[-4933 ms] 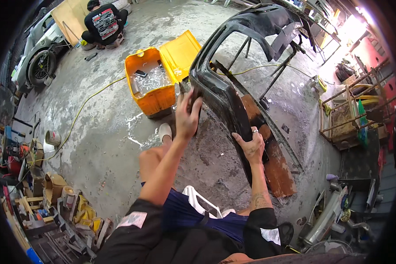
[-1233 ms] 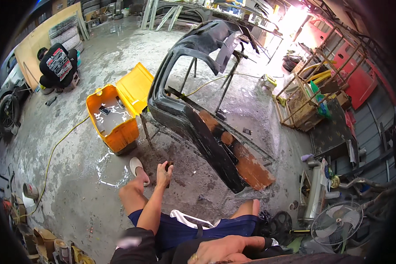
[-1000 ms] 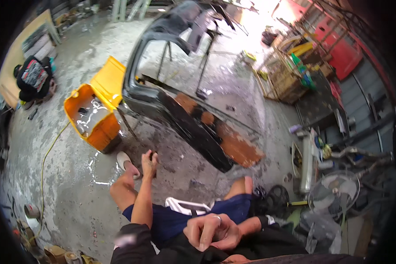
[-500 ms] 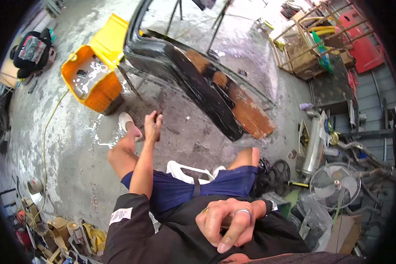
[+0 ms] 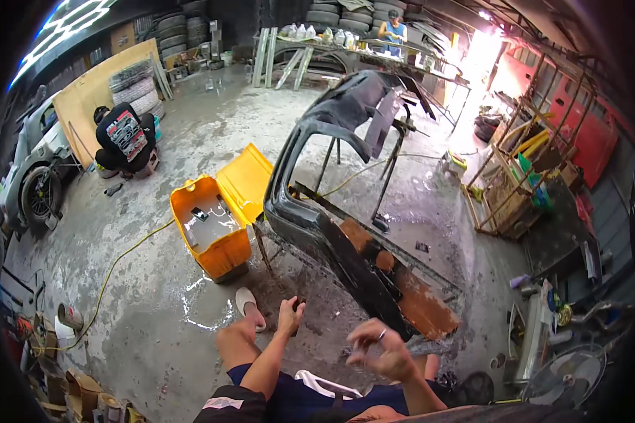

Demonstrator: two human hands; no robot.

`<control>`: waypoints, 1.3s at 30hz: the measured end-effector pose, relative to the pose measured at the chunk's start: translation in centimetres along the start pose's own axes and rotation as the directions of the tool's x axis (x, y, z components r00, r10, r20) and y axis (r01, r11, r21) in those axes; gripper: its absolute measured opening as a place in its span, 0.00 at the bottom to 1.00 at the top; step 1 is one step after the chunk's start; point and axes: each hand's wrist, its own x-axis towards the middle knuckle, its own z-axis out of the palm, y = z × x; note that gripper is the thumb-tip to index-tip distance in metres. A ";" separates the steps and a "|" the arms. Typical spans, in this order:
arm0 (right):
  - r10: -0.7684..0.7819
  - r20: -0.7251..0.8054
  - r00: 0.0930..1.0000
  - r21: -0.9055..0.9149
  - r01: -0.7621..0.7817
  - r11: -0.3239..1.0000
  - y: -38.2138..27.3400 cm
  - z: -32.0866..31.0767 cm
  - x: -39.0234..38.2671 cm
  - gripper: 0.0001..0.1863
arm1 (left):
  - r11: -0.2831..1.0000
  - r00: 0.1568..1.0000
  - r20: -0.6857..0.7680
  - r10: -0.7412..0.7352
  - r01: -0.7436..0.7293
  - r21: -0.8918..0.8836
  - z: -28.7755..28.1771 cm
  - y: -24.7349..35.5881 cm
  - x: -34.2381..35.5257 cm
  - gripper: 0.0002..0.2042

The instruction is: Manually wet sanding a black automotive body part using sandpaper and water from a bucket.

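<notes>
My left hand (image 5: 289, 317) is closed round a small dark block-like thing (image 5: 299, 305), mostly covered by the fingers, over the wet floor by my left foot. Raised in front of my right leg, my right hand (image 5: 384, 350) has bent fingers set apart from the thumb, with a ring on one finger and nothing visible in the grasp. Ahead of both hands, touching neither, a black car body section (image 5: 310, 204) rests on metal stands. Its lower sill shows brown, bare patches (image 5: 423, 307). Left of it, an orange-yellow bin (image 5: 222, 257) holds cloudy water with a dark item in it.
A yellow hose (image 5: 113, 271) runs across the floor at left. One person (image 5: 127, 137) crouches near a car (image 5: 39, 173); another stands behind a far bench (image 5: 331, 44) of bottles. At right are a metal-framed rack (image 5: 511, 190) and a fan (image 5: 568, 377).
The view has tipped up, bringing in the far workshop. My right hand has moved away from close to me, out over my right leg, and its fingers have loosened. The left still grips.
</notes>
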 end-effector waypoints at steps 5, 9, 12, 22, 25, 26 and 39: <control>-0.243 -0.230 0.942 -0.643 0.040 0.765 9.9 -4.5 7.1 0.51 | 0.998 0.998 -0.035 -0.053 0.054 0.024 -1.2 -0.2 0.0 0.25; -0.176 -0.117 0.977 -0.840 -0.003 0.542 16.0 -6.1 10.8 0.67 | 0.998 0.985 -0.170 -0.036 0.026 -0.063 -3.8 1.1 1.8 0.24; -0.083 -0.242 0.967 -0.747 -0.131 0.652 17.8 -6.5 9.5 0.62 | 0.972 0.937 -0.350 -0.014 -0.069 -0.223 -8.3 3.4 6.0 0.20; -0.052 -0.222 0.974 -0.763 -0.140 0.631 18.4 -6.1 10.8 0.48 | 0.968 0.910 -0.390 0.142 -0.046 0.245 -26.3 -7.7 33.4 0.14; -0.039 -0.187 0.982 -0.767 -0.121 0.630 18.4 -5.4 11.3 0.49 | 0.780 0.970 -0.227 -0.088 0.209 0.590 -29.5 -16.9 36.9 0.17; -0.034 -0.210 0.977 -0.773 -0.145 0.617 18.2 -5.7 11.2 0.49 | 0.756 0.979 -0.167 -0.119 0.198 0.624 -29.1 -18.6 37.6 0.16; -0.029 -0.251 0.968 -0.738 -0.172 0.652 18.1 -6.5 9.9 0.45 | 0.854 0.957 0.086 0.277 -0.286 0.434 -29.8 -3.2 35.4 0.23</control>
